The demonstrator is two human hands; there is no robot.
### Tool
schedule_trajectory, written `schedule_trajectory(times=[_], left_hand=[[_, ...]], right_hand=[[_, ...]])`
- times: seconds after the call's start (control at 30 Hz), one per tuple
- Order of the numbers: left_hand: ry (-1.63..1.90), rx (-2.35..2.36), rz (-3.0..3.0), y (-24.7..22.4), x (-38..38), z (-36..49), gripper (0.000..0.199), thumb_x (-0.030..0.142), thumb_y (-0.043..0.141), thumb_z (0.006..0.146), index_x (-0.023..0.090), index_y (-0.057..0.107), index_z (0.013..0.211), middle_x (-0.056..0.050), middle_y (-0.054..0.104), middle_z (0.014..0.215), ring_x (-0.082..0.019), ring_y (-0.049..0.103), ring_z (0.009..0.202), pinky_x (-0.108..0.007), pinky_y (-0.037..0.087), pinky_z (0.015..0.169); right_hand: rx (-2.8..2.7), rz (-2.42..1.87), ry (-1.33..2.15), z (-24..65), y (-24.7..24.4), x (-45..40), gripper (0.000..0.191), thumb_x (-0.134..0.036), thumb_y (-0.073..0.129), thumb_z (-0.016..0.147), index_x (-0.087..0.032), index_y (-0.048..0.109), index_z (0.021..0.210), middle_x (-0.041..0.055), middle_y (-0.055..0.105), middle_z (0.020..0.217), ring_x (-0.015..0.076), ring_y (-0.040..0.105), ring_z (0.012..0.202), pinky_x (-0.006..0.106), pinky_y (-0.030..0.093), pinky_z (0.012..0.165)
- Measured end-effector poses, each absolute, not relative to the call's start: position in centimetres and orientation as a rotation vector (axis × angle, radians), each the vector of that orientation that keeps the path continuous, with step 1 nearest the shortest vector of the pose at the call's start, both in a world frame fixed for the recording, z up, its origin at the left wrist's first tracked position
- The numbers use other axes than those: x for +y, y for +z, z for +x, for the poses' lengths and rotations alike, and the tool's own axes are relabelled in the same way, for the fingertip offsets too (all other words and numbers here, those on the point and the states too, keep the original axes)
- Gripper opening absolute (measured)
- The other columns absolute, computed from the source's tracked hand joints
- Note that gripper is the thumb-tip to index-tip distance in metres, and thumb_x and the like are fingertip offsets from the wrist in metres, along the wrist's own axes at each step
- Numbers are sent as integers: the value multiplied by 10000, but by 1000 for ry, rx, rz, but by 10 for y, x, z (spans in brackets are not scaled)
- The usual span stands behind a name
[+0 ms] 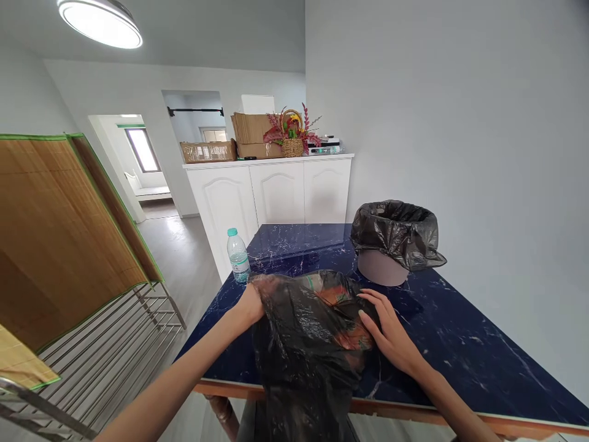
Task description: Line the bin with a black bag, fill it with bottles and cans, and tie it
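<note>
A thin black plastic bag [308,344] lies across the near part of the table and hangs over its front edge. Through the film show orange-red and green printed packages [354,337]; their exact kind I cannot make out. My left hand [264,291] reaches into or under the film at the bag's left side, so its fingers are veiled. Against the bag's right side rests my right hand [384,325], fingers stretched and thumb apart, touching the film. Just beyond my left hand stands an upright clear plastic bottle [238,258] with a teal cap.
A greyish bin [381,268] lined with a black bag stands on the dark blue marbled table [460,344], near the wall. Behind is a white cabinet [276,193] with cardboard boxes [251,132] and a flower basket [292,146]. A metal rack [115,344] is at left.
</note>
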State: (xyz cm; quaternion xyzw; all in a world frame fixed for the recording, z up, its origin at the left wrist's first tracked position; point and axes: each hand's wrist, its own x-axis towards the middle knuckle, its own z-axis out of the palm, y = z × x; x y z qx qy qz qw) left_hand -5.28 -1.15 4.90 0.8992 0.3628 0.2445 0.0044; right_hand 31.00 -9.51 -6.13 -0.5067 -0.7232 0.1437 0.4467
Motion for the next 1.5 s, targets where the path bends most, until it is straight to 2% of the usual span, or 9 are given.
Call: schedule_trajectory(times=[0.17, 0.4, 0.6, 0.73, 0.83, 1.03, 1.27, 1.37, 1.5], left_hand=[[757, 1091, 2791, 87, -32, -64, 345, 335, 530, 1046, 225, 709, 1319, -119, 761, 1318, -274, 731, 1202, -410, 584, 1057], [774, 1250, 2762, 110, -43, -76, 451, 542, 484, 1075, 242, 711, 1324, -110, 786, 1282, -313, 761, 1161, -454, 596, 1046], [880, 1369, 2714, 124, -51, -83, 572, 664, 454, 1056, 257, 703, 1371, -96, 788, 1293, -333, 758, 1179, -457, 608, 1017], [1108, 1384, 2581, 147, -72, -88, 517, 658, 526, 1035, 282, 727, 1326, -58, 820, 1210, -299, 793, 1097, -392, 652, 912], [1306, 1393, 2456, 169, -93, -92, 510, 634, 609, 1002, 257, 711, 1330, -73, 809, 1239, -299, 809, 1047, -373, 679, 827], [1886, 1452, 2362, 218, -124, -111, 429, 419, 657, 1004, 239, 658, 1393, -56, 787, 1261, -219, 801, 1043, -367, 680, 917], [2302, 1768, 2314, 248, -119, -160, 532, 467, 631, 986, 104, 656, 1375, -134, 758, 1301, -246, 756, 1131, -413, 676, 906], [2222, 1929, 2332, 234, -103, -178, 488, 473, 640, 999, 138, 663, 1354, -112, 768, 1301, -219, 783, 1015, -406, 666, 897], [1676, 2011, 2439, 184, -66, -190, 482, 549, 592, 1030, 184, 655, 1338, -80, 809, 1189, -227, 808, 891, -416, 649, 888]], right_hand=[[-1784, -1260, 351, 309, -60, -96, 389, -500, 445, 1106, -344, 490, 1460, 97, 453, 1574, 299, 427, 1506, 569, 343, 1284], [-1771, -1312, 430, 307, -58, -99, 425, -538, 432, 1103, -367, 473, 1490, 98, 442, 1597, 314, 447, 1499, 558, 442, 1216], [-1783, -1268, 370, 308, -60, -98, 396, -519, 440, 1105, -331, 496, 1449, 111, 476, 1545, 309, 457, 1482, 574, 367, 1265], [-1785, -1258, 350, 309, -60, -97, 399, -511, 445, 1103, -315, 497, 1446, 119, 488, 1532, 309, 464, 1475, 571, 357, 1271], [-1778, -1270, 355, 310, -61, -97, 408, -515, 451, 1099, -316, 493, 1452, 120, 487, 1534, 312, 465, 1474, 577, 363, 1266], [-1789, -1257, 356, 311, -64, -96, 399, -515, 445, 1103, -326, 494, 1450, 120, 501, 1524, 322, 483, 1461, 598, 348, 1268], [-1749, -1287, 357, 309, -60, -99, 423, -538, 456, 1091, -314, 513, 1445, 120, 517, 1518, 328, 498, 1455, 558, 415, 1230], [-1746, -1310, 394, 309, -61, -99, 428, -545, 455, 1091, -326, 506, 1455, 118, 499, 1541, 334, 494, 1459, 552, 444, 1205], [-1746, -1297, 387, 310, -64, -98, 410, -541, 456, 1091, -324, 509, 1436, 112, 522, 1511, 329, 508, 1440, 557, 441, 1203]])
